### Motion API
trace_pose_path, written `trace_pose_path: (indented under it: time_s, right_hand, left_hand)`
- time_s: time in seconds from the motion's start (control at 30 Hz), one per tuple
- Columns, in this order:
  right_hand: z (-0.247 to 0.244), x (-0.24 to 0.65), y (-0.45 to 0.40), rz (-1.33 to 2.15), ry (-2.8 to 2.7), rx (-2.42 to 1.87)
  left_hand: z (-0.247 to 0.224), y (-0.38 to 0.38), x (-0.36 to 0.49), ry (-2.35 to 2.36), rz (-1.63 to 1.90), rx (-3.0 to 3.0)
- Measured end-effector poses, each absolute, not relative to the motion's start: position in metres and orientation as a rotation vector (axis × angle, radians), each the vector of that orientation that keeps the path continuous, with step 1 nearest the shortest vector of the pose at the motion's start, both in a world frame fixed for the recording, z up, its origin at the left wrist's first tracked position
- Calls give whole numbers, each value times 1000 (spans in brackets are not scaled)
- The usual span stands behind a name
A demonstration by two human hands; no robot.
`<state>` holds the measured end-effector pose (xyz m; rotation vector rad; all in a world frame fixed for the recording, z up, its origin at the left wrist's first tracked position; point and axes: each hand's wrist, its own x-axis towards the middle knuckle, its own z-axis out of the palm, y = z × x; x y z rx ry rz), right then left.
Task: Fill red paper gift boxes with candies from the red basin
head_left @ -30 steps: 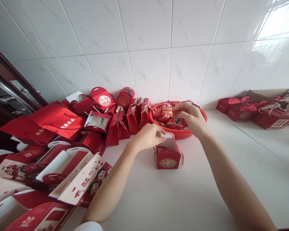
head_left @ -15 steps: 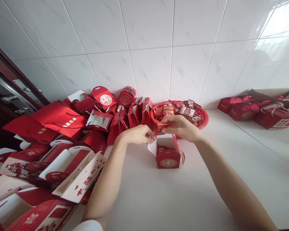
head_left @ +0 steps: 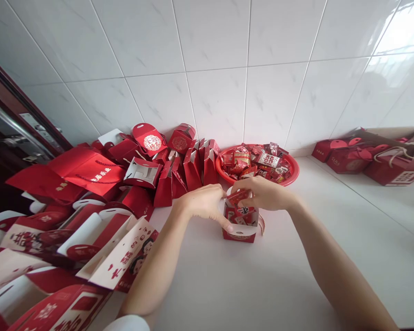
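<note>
Fingers (head_left: 245,202) of the right hand (head_left: 268,192) pinch a red packet (head_left: 235,198) inside an open red box (head_left: 240,238) toward the back edge of the tabletop (head_left: 262,280), just before a basin (head_left: 295,174), as the left hand (head_left: 203,202), thumb and fingers spread, touches the box.

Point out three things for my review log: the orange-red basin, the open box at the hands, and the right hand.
Orange-red basin (head_left: 294,171): head view, right side of its rim.
Open box (head_left: 248,230): head view, white inside of its front flap.
Right hand (head_left: 267,193): head view, back of the hand.
</note>
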<state>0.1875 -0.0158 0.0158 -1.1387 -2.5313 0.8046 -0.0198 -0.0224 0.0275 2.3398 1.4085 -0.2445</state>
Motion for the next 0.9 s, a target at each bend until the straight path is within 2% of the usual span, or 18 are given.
trace_pose_path:
  time_s: [0.2, 0.47, 0.7, 0.9]
  right_hand:
    - [9, 186, -16, 645, -2635, -1182]
    - [13, 206, -9, 819, -2475, -993]
    - [25, 225, -9, 791, -2305, -1062]
    - [14, 216, -16, 702, -2432, -1118]
  left_hand:
    - [30, -24, -15, 1411, -256, 2316]
    - [27, -21, -18, 1299, -113, 2359]
    - [31, -19, -21, 1320, -99, 2328]
    - [31, -21, -23, 1341, -153, 2330]
